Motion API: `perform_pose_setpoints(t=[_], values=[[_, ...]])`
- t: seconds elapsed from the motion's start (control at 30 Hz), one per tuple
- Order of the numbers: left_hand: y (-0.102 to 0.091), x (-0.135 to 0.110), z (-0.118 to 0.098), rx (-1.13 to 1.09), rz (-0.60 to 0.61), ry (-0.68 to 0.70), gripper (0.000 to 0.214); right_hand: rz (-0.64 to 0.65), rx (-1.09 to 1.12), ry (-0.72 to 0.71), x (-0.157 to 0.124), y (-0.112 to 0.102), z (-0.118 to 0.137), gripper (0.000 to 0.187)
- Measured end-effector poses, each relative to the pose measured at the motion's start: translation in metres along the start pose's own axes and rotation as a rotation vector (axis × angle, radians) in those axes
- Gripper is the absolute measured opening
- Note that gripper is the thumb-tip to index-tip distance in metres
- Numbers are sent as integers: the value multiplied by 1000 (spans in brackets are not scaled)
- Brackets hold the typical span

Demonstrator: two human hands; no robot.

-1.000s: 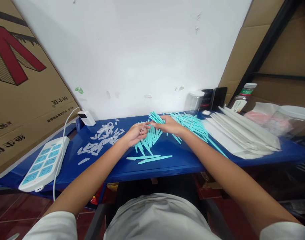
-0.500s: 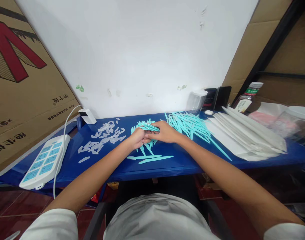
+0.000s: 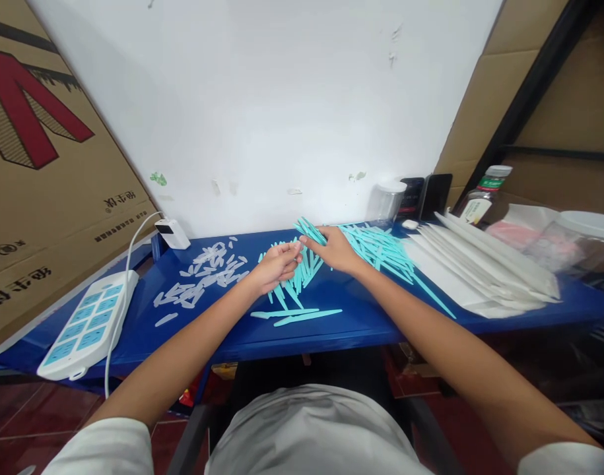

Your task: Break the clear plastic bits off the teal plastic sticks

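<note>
My left hand [image 3: 276, 266] and my right hand [image 3: 334, 249] meet fingertip to fingertip over a blue table [image 3: 217, 330]. The right hand grips a bundle of turquoise plastic sticks [image 3: 309, 232] that fans out behind its fingers. The left hand's fingers are curled and pinch at the near end of that bundle. Beneath both hands lies a small heap of turquoise sticks [image 3: 296, 284]. Two single sticks [image 3: 296, 314] lie nearer to me. A larger loose pile of turquoise sticks [image 3: 381, 249] spreads to the right of my right hand.
Small white plastic pieces [image 3: 202, 277] are scattered left of my hands. A white power strip [image 3: 86, 323] and a charger [image 3: 171, 233] sit at the far left. White paper sleeves [image 3: 480, 267], clear jars [image 3: 388, 201], a bottle [image 3: 480, 198] and phones [image 3: 433, 193] stand at the right. Cardboard [image 3: 44, 165] leans at the left.
Both hands have risen slightly and moved toward the wall with the bundle of sticks. The left hand has loosened from a closed grip to a fingertip pinch.
</note>
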State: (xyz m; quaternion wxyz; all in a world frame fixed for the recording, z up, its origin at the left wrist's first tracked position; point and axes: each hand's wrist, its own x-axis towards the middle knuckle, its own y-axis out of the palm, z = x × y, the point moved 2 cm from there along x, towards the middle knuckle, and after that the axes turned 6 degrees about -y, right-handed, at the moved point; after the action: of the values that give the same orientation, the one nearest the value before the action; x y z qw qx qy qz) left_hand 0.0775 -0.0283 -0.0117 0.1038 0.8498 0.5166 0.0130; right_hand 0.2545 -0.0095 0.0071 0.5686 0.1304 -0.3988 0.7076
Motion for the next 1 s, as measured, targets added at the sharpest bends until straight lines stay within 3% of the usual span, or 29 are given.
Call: perform_pose_setpoints(t=[0.23, 0.4, 0.6, 0.87, 1.0], values=[[-7, 0, -4, 151, -103, 83, 43, -10, -28, -2, 0, -3, -5, 43], [-19, 3, -10, 137, -229, 115, 32, 50, -5, 94, 1, -7, -15, 38], [-20, 2, -11, 193, -205, 124, 33, 106, -121, 25, 4, -12, -13, 42], [-33, 5, -16, 687, -309, 354, 42, 99, -250, -11, 4, -20, -15, 42], [-33, 4, -17, 779, -290, 341, 37, 134, -281, -37, 4, -20, -16, 38]])
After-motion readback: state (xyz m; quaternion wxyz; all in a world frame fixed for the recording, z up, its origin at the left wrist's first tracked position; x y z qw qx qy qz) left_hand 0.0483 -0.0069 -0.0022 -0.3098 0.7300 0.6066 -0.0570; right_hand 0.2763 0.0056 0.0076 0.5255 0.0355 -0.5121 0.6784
